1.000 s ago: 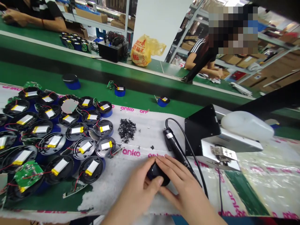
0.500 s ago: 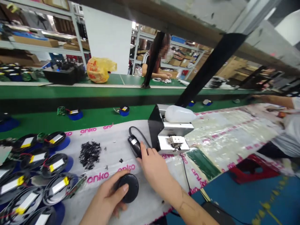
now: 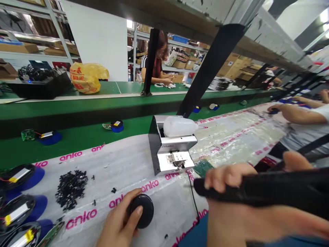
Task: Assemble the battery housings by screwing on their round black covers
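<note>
My left hand (image 3: 120, 219) is closed around a round black disc-shaped part (image 3: 143, 211), thumb on its top face, just over the printed sheet. Close to the camera at the right, my right hand (image 3: 231, 209) grips a long black electric screwdriver (image 3: 259, 187). Its thin tip points left, and its rear end runs out of the frame. Between and beyond the hands stands a metal box-shaped machine (image 3: 167, 145) with a white plastic bottle (image 3: 180, 126) lying on top. A heap of small black pieces (image 3: 70, 188) lies left of my left hand.
Round blue-and-black units with batteries (image 3: 19, 212) crowd the left edge. More units (image 3: 117, 126) sit along the green bench strip (image 3: 84, 127). A black slanted post (image 3: 213, 65) rises behind the machine. A co-worker (image 3: 156, 65) sits across; another person's arm (image 3: 295, 113) is at right.
My right hand has lifted the black screwdriver off the sheet and brought it right, close to the camera. My left hand keeps the round black part. The view has shifted to the right.
</note>
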### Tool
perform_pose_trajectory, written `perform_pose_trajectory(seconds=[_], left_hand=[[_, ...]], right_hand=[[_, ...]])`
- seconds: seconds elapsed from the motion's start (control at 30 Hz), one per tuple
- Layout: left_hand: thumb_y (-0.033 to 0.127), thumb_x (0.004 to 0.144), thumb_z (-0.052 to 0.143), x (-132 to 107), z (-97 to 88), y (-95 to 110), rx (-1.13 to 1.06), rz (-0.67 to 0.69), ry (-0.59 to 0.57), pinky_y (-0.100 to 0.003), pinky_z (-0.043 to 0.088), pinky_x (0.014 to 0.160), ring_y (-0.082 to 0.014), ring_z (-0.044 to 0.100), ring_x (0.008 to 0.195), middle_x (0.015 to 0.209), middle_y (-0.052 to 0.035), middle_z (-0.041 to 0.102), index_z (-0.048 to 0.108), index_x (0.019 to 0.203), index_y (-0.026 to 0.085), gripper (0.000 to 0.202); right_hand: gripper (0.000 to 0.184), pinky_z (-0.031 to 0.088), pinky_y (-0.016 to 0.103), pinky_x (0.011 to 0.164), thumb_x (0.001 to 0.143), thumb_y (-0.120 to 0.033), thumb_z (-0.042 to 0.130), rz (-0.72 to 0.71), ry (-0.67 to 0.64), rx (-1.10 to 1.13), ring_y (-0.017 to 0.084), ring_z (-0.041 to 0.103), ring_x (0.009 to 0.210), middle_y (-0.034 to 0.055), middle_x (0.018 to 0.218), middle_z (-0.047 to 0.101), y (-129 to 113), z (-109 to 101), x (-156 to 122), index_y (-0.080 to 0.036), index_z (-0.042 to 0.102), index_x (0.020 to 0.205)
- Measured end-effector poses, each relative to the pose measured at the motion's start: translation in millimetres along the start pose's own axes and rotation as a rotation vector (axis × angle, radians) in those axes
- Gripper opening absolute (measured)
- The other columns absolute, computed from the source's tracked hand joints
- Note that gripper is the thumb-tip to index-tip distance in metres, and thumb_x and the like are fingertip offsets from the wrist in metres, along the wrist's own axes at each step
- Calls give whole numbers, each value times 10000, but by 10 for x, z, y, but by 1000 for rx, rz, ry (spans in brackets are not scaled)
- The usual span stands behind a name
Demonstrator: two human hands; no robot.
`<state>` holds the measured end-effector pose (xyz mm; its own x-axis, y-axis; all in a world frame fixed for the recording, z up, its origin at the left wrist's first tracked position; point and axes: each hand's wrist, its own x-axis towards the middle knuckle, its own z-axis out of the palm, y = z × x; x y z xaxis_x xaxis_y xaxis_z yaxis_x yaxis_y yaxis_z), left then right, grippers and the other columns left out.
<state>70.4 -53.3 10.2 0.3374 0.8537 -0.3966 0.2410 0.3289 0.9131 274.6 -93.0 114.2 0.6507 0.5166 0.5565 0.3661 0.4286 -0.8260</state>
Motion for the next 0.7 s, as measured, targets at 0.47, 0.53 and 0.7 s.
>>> perform_pose_trajectory(seconds=[0.47, 0.53, 0.7], left_hand=[[662, 805, 672, -15, -8, -71, -99, -80, -69, -207, 391, 365, -178, 604, 422, 577, 8, 683, 652, 1192, 223, 586], [651, 808, 679, -17, -14, -61, -102, -74, -79, -211, 401, 368, -179, 608, 424, 579, 13, 677, 652, 1182, 224, 568], [601, 834, 677, -28, -8, -67, -159, -71, -129, -197, 426, 376, -170, 639, 448, 650, 4, 696, 617, 1220, 212, 551]], right_hand=[[578, 417, 243, 376, 859, -719, 643, 107, -73, 156, 135, 506, 440, -55, 661, 543, 437, 272, 377, -285, 536, 1226], [660, 403, 255, 351, 811, -765, 655, 168, -76, 179, 147, 495, 417, -51, 658, 541, 265, 221, 284, -305, 519, 1264], [696, 378, 289, 352, 922, -823, 294, 121, -225, 38, 177, 446, 372, -44, 602, 485, -116, 151, 18, -332, 369, 1409]])
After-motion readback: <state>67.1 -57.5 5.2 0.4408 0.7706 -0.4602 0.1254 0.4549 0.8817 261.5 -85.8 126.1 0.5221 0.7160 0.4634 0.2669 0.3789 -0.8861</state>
